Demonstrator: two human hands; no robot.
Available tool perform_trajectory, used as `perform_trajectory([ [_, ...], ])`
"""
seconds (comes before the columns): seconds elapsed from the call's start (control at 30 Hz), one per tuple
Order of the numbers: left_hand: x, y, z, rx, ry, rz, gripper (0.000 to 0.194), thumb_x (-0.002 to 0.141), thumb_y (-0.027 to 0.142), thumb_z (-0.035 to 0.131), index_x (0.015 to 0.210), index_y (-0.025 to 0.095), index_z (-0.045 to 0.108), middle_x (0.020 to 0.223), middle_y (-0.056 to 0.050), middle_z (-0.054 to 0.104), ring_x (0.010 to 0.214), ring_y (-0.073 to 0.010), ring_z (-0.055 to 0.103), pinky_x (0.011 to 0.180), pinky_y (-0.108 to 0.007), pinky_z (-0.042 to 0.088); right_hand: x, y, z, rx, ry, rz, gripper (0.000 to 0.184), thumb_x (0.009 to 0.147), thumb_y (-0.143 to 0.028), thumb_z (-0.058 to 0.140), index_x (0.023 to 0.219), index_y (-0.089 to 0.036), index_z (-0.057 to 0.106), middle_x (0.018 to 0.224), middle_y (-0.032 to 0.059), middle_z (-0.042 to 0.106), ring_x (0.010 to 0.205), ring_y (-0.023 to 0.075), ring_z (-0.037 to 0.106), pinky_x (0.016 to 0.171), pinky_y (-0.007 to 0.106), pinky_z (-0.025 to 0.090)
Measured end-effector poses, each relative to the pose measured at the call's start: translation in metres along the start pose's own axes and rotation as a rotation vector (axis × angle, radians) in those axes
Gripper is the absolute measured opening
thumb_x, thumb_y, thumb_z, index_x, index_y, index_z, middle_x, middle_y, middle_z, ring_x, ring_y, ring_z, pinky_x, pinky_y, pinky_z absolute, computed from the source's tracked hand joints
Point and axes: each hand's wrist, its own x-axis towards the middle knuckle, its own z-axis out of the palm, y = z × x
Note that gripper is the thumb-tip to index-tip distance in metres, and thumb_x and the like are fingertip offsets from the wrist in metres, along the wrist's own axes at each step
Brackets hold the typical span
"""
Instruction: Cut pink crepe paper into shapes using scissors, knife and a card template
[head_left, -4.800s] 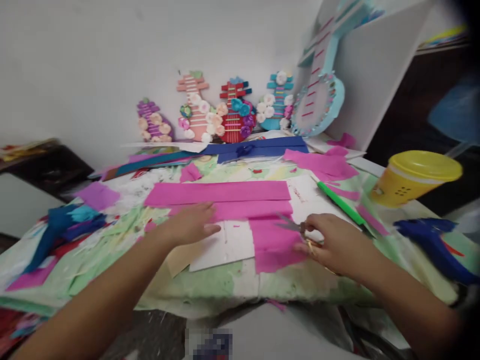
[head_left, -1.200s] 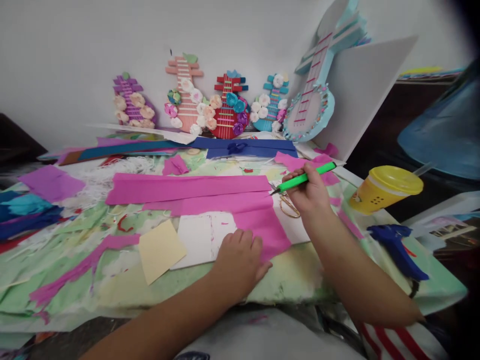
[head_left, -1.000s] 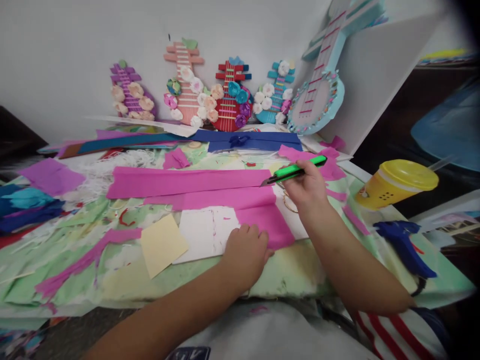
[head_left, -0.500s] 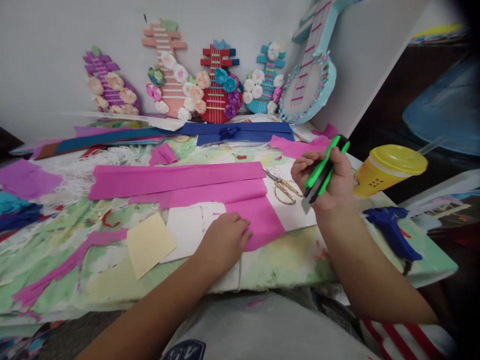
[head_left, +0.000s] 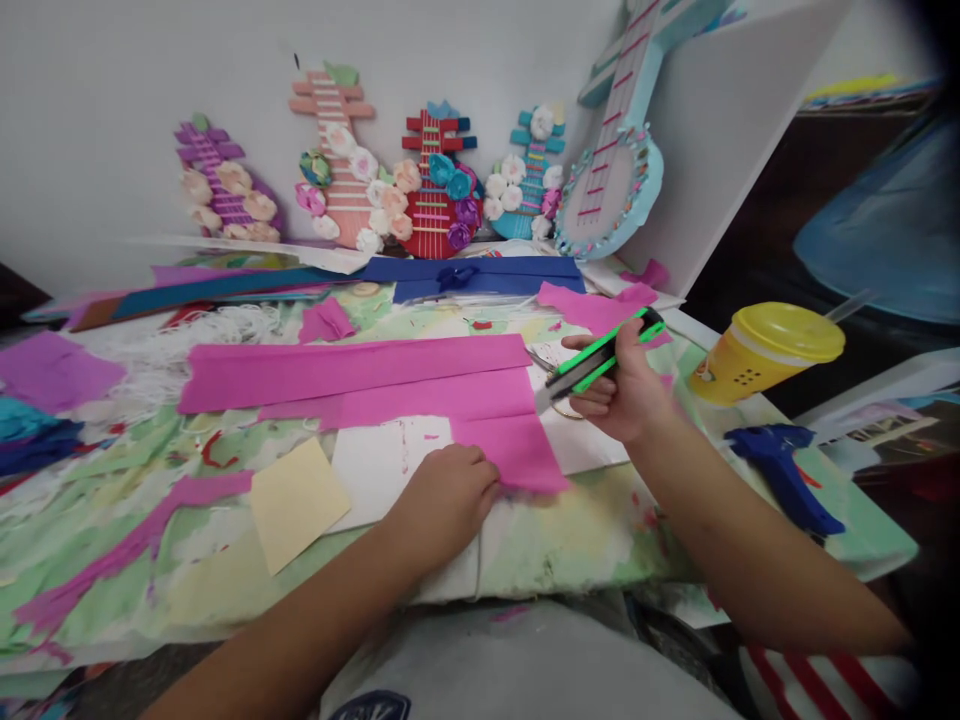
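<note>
My right hand (head_left: 626,395) grips a green-and-black utility knife (head_left: 592,362), its blade out and pointing down-left over the pink crepe paper. My left hand (head_left: 450,490) lies at the near left edge of the pink crepe paper (head_left: 517,450), fingers curled together on it; their tips are partly hidden. This sheet lies over a white board (head_left: 390,470). A long folded pink strip (head_left: 352,372) stretches leftward above it. Gold-handled scissors (head_left: 566,408) lie on the board, mostly covered from view by my right hand and the knife.
Right of my hands are a yellow lidded cup (head_left: 772,350) with a straw and a blue glue gun (head_left: 787,470). A cream paper square (head_left: 300,505) lies at the left, near white string (head_left: 217,340). Decorated paper instruments (head_left: 435,200) lean along the wall behind folded blue paper (head_left: 487,278).
My right hand has lowered and moved left, turning the knife so its blade comes over the pink crepe paper. My left hand stays on the paper. The view has tilted slightly.
</note>
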Motion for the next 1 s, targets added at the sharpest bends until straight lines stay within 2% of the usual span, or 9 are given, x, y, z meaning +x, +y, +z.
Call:
perform_trajectory([
  [0.13,0.004,-0.003,-0.018,0.031,-0.034,0.053,0.026,0.083,0.028,0.038,0.071,0.018,0.058,0.071,-0.003,0.054,0.071,-0.017,0.049,0.066,-0.03,0.036,0.004,0.004,0.0,-0.02,-0.06,0.063,0.046,0.065,-0.063,0.048,0.09,-0.024,0.054,0.056,-0.0015,0.056,0.049,0.0111,0.052,0.043,0.022,0.038],
  [0.2,0.004,0.0,-0.024,0.001,-0.068,0.09,0.024,0.081,0.033,0.041,0.073,0.018,0.058,0.07,-0.003,0.054,0.07,-0.0172,0.05,0.063,-0.029,0.036,0.008,0.011,0.001,-0.057,-0.085,0.125,0.047,0.063,-0.061,0.052,0.087,-0.021,0.054,0.067,0.0021,0.06,0.06,0.0136,0.056,0.051,0.025,0.042],
  [0.3,0.003,0.007,-0.023,-0.089,-0.09,0.155,0.025,0.081,0.037,0.041,0.077,0.018,0.057,0.069,-0.002,0.055,0.066,-0.0156,0.05,0.059,-0.027,0.036,0.016,0.028,0.004,-0.054,-0.129,0.121,0.03,0.061,-0.042,0.065,0.077,-0.02,0.051,0.059,-0.0041,0.054,0.05,0.0069,0.049,0.048,0.019,0.038],
  [0.43,0.004,0.006,-0.011,0.014,0.004,0.228,0.029,0.083,0.034,0.035,0.075,0.017,0.058,0.07,-0.005,0.054,0.068,-0.0174,0.049,0.062,-0.03,0.037,0.028,0.042,0.012,-0.047,-0.123,0.11,0.019,0.063,-0.018,0.063,0.073,-0.021,0.047,0.043,-0.0115,0.038,0.035,0.0022,0.031,0.037,0.014,0.024],
  [0.5,0.004,0.0,-0.002,0.085,0.059,0.202,0.032,0.082,0.037,0.036,0.086,0.015,0.059,0.081,-0.009,0.056,0.078,-0.0216,0.05,0.069,-0.035,0.038,0.034,0.042,0.016,-0.08,-0.127,0.193,0.017,0.064,-0.019,0.058,0.077,-0.021,0.048,0.047,-0.0089,0.046,0.038,0.0044,0.04,0.039,0.016,0.03],
  [0.57,0.003,-0.005,0.006,0.116,0.086,0.149,0.043,0.08,0.045,0.038,0.106,0.013,0.054,0.103,-0.015,0.053,0.097,-0.0292,0.046,0.081,-0.043,0.034,0.041,0.042,0.019,-0.118,-0.148,0.268,0.018,0.065,-0.024,0.056,0.082,-0.019,0.051,0.057,-0.0031,0.057,0.048,0.0096,0.052,0.046,0.021,0.04],
  [0.67,0.002,-0.009,0.018,0.108,0.02,0.125,0.065,0.078,0.057,0.031,0.125,0.012,0.037,0.127,-0.021,0.036,0.118,-0.0365,0.029,0.092,-0.049,0.023,0.051,0.047,0.024,-0.145,-0.165,0.299,0.019,0.067,-0.03,0.056,0.08,-0.017,0.053,0.066,0.0027,0.063,0.06,0.0142,0.059,0.056,0.027,0.045],
  [0.77,0.001,-0.01,0.022,0.076,-0.078,0.149,0.069,0.079,0.06,0.025,0.13,0.014,0.028,0.133,-0.021,0.028,0.122,-0.036,0.022,0.095,-0.048,0.019,0.063,0.058,0.029,-0.129,-0.124,0.278,0.018,0.067,-0.029,0.057,0.08,-0.016,0.055,0.065,0.0019,0.064,0.06,0.0124,0.059,0.056,0.024,0.044],
  [1.0,-0.001,-0.013,0.018,-0.015,-0.12,0.159,0.072,0.077,0.063,0.025,0.128,0.014,0.031,0.135,-0.022,0.022,0.124,-0.0368,0.016,0.096,-0.049,0.017,0.09,0.066,0.035,0.003,-0.168,0.351,0.019,0.068,-0.033,0.047,0.075,-0.018,0.055,0.065,0.002,0.063,0.065,0.0154,0.059,0.062,0.029,0.045],
])
